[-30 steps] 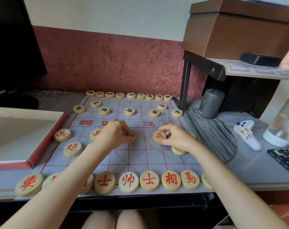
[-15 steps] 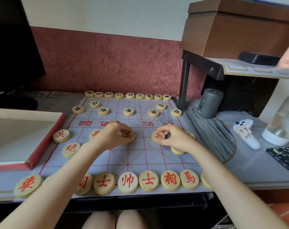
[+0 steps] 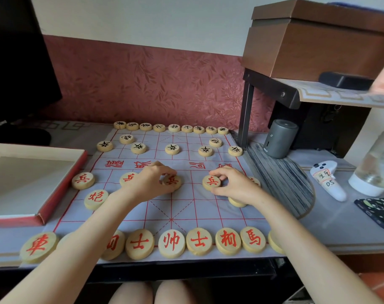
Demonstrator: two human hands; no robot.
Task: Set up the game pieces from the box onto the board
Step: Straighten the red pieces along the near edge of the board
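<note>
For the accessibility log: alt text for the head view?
Left hand and right hand each pinch a red-lettered disc, the centre disc and its right neighbour, on a cloth board. Red discs and black discs line opposite ends; an open box lies left.

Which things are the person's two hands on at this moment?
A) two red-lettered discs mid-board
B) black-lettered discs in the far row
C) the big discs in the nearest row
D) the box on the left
A: the left hand pinches the centre red disc and the right hand pinches the red disc beside it, both mid-board.
</note>
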